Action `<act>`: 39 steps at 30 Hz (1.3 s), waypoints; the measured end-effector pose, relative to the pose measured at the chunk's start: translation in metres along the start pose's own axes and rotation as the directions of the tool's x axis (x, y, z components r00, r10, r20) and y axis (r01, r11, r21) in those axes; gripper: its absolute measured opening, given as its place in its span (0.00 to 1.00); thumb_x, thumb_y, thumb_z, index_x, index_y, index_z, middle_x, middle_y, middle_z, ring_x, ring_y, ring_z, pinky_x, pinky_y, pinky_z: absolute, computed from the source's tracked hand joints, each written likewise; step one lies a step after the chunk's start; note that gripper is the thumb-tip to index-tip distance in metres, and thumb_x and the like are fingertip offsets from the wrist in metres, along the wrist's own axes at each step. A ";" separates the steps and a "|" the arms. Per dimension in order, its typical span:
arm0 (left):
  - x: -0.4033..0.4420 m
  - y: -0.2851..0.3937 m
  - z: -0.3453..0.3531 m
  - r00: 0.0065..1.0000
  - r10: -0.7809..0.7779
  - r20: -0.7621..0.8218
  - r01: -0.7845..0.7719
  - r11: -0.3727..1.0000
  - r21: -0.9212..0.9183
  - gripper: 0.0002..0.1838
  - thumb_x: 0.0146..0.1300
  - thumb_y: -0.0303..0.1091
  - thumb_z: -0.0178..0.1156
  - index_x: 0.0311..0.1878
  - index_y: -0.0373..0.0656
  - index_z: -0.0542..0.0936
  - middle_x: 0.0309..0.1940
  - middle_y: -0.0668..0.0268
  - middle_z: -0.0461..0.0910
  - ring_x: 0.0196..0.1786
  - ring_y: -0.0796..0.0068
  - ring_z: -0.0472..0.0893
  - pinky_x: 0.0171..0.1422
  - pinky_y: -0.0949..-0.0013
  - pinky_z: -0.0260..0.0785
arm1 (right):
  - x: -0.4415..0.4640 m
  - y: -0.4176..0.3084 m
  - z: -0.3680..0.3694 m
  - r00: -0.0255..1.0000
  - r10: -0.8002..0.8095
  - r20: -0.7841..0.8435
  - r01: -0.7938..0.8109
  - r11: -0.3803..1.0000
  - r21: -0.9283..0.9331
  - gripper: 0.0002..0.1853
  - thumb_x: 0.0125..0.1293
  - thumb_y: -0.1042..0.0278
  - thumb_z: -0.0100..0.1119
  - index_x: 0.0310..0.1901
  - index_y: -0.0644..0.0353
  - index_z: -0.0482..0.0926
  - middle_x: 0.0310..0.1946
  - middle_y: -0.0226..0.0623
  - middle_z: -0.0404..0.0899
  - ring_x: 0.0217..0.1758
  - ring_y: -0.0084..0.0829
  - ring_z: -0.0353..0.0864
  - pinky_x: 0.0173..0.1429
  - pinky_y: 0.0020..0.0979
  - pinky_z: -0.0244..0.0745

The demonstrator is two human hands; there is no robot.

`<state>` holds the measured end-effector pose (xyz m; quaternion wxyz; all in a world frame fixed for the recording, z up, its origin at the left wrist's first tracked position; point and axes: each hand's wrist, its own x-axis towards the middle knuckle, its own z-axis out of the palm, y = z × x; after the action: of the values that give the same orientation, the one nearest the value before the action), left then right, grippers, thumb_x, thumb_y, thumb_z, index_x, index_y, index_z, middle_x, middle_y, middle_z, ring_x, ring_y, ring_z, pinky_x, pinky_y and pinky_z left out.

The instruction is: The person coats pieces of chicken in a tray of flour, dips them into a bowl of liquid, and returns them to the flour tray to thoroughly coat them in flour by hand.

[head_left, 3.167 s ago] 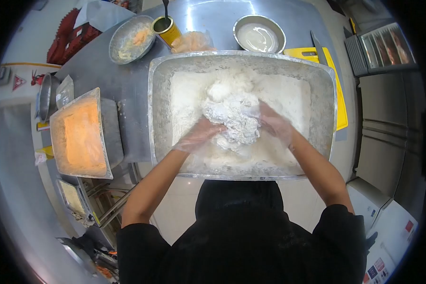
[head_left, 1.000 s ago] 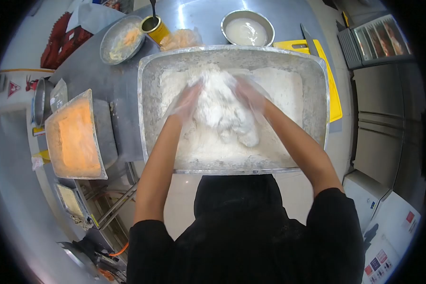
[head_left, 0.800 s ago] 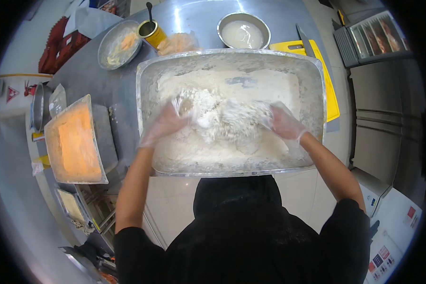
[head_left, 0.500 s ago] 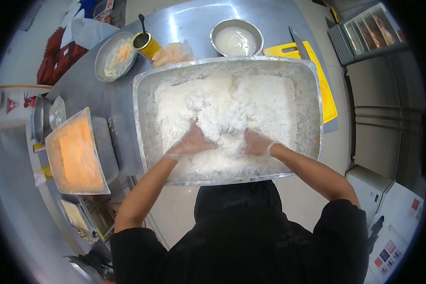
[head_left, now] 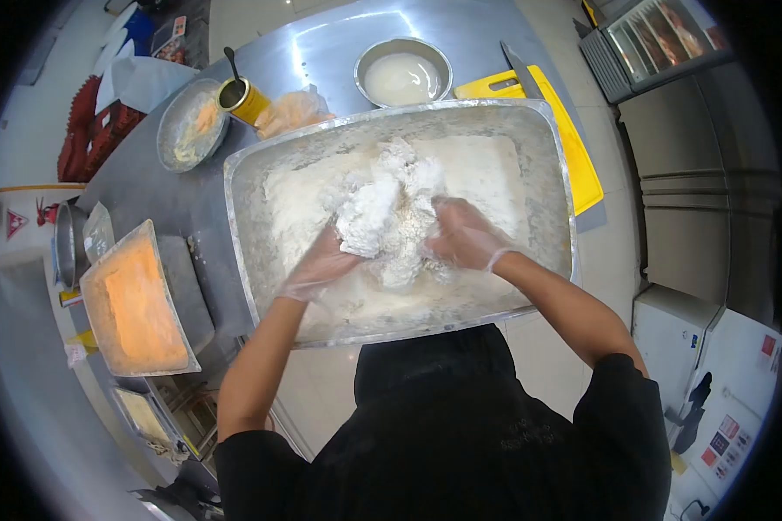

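While the clear-gloved left hand (head_left: pixel 320 263) curls against irregular, white powder-coated lumps (head_left: pixel 369 217) inside the rectangular grey metal tub (head_left: pixel 544 193), the clear-gloved right hand (head_left: pixel 467 234) bends beside them, either grip hard to tell.

White powder (head_left: pixel 487 178) coats the lumps (head_left: pixel 365 219), so what they are cannot be told; the left hand's (head_left: pixel 319 263) fingertips are hidden by them; the right hand (head_left: pixel 471 236) is slightly blurred; the black handle's (head_left: pixel 232 62) lower end is hidden inside the can (head_left: pixel 251 105); the tub (head_left: pixel 545 204) hides part of the yellow board (head_left: pixel 573 165); the shirt (head_left: pixel 495 486) is cut off at the bottom, its lettering too small to read.
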<state>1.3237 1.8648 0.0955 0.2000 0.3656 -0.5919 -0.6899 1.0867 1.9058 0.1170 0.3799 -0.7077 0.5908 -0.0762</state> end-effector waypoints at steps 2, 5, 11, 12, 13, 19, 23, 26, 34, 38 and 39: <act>-0.001 0.037 -0.012 0.986 -0.151 0.074 0.129 0.962 0.241 0.42 0.53 0.28 0.70 0.70 0.35 0.59 0.64 0.56 0.69 0.66 0.68 0.68 0.71 0.66 0.61 | -0.010 0.011 0.001 0.986 -0.113 -0.122 0.112 0.994 -0.022 0.18 0.54 0.64 0.63 0.38 0.71 0.73 0.38 0.61 0.76 0.43 0.57 0.76 0.50 0.44 0.72; 0.002 0.070 -0.046 0.889 -0.449 -0.092 0.440 0.782 0.441 0.41 0.55 0.37 0.69 0.69 0.34 0.61 0.62 0.51 0.69 0.65 0.63 0.69 0.71 0.64 0.61 | -0.009 0.007 -0.006 0.963 -0.188 -0.194 0.166 0.978 -0.124 0.14 0.59 0.66 0.60 0.39 0.70 0.74 0.39 0.55 0.79 0.45 0.50 0.78 0.51 0.44 0.72; 0.058 -0.035 -0.087 0.788 -0.410 -0.459 0.543 0.815 0.205 0.43 0.61 0.54 0.60 0.69 0.31 0.60 0.61 0.44 0.71 0.65 0.52 0.69 0.67 0.59 0.63 | 0.050 0.121 -0.014 0.813 0.499 -0.300 -0.091 0.618 0.781 0.16 0.62 0.63 0.61 0.45 0.66 0.75 0.34 0.38 0.79 0.39 0.27 0.77 0.44 0.30 0.73; 0.076 -0.098 -0.096 0.822 -0.326 -0.466 0.446 0.878 0.173 0.43 0.62 0.56 0.57 0.69 0.30 0.60 0.62 0.43 0.70 0.66 0.51 0.69 0.67 0.59 0.63 | 0.066 0.144 0.002 0.812 0.486 -0.324 -0.018 0.575 0.818 0.15 0.62 0.63 0.61 0.44 0.65 0.75 0.33 0.36 0.78 0.39 0.26 0.76 0.43 0.30 0.72; 0.086 -0.131 -0.101 0.845 -0.241 -0.477 0.345 0.928 0.140 0.44 0.63 0.58 0.55 0.69 0.30 0.59 0.63 0.43 0.69 0.67 0.50 0.68 0.67 0.58 0.63 | 0.079 0.161 0.015 0.810 0.474 -0.346 0.054 0.527 0.848 0.15 0.62 0.62 0.61 0.43 0.65 0.74 0.32 0.35 0.77 0.38 0.25 0.76 0.42 0.29 0.72; 0.102 -0.045 -0.015 0.847 -0.354 -0.396 0.414 0.907 0.076 0.42 0.66 0.63 0.47 0.70 0.36 0.61 0.66 0.51 0.67 0.67 0.60 0.67 0.69 0.62 0.60 | 0.104 0.129 0.055 0.812 0.454 -0.366 0.007 0.621 0.784 0.18 0.65 0.62 0.56 0.49 0.68 0.73 0.34 0.34 0.78 0.40 0.25 0.76 0.43 0.29 0.72; 0.076 -0.034 -0.024 0.951 -0.244 -0.189 0.280 0.940 0.197 0.39 0.68 0.60 0.47 0.68 0.36 0.64 0.63 0.51 0.69 0.66 0.60 0.69 0.69 0.62 0.60 | 0.101 0.175 0.056 0.915 0.147 -0.377 0.023 0.911 0.412 0.12 0.71 0.64 0.51 0.51 0.60 0.73 0.43 0.33 0.76 0.44 0.27 0.74 0.51 0.30 0.71; 0.057 -0.043 -0.073 0.991 -0.083 -0.108 0.118 0.921 0.372 0.33 0.69 0.53 0.51 0.63 0.31 0.69 0.54 0.50 0.77 0.57 0.61 0.77 0.62 0.61 0.67 | 0.076 0.165 0.001 0.917 0.101 -0.386 0.139 0.826 0.547 0.16 0.72 0.61 0.48 0.55 0.61 0.72 0.49 0.40 0.77 0.50 0.30 0.74 0.58 0.31 0.69; 0.066 -0.022 -0.011 0.878 -0.335 -0.342 0.440 0.847 0.300 0.36 0.69 0.57 0.48 0.68 0.36 0.64 0.60 0.48 0.72 0.63 0.55 0.70 0.70 0.60 0.59 | 0.096 0.092 0.054 0.955 0.282 -0.091 -0.088 0.562 0.823 0.22 0.73 0.61 0.43 0.63 0.66 0.68 0.61 0.47 0.70 0.64 0.35 0.69 0.71 0.32 0.60; 0.059 -0.064 -0.011 0.940 -0.068 -0.334 0.152 0.960 0.234 0.31 0.67 0.54 0.53 0.52 0.30 0.75 0.47 0.49 0.78 0.49 0.61 0.78 0.57 0.60 0.69 | 0.070 0.026 0.053 0.959 0.276 -0.059 0.002 0.203 0.979 0.23 0.74 0.62 0.43 0.64 0.68 0.63 0.64 0.51 0.64 0.65 0.39 0.67 0.67 0.33 0.65; 0.052 -0.067 -0.016 0.961 -0.056 -0.270 0.139 0.944 0.298 0.30 0.67 0.54 0.53 0.49 0.29 0.77 0.46 0.50 0.79 0.47 0.62 0.79 0.55 0.61 0.71 | 0.067 0.038 0.057 0.987 0.062 -0.150 0.074 0.648 0.758 0.24 0.73 0.62 0.43 0.64 0.69 0.62 0.63 0.53 0.66 0.63 0.40 0.68 0.66 0.34 0.65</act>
<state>1.3126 1.8317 0.0167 0.1801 0.5084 -0.6441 -0.5424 1.1086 1.8704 0.0306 0.5920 -0.4763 0.5306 -0.3756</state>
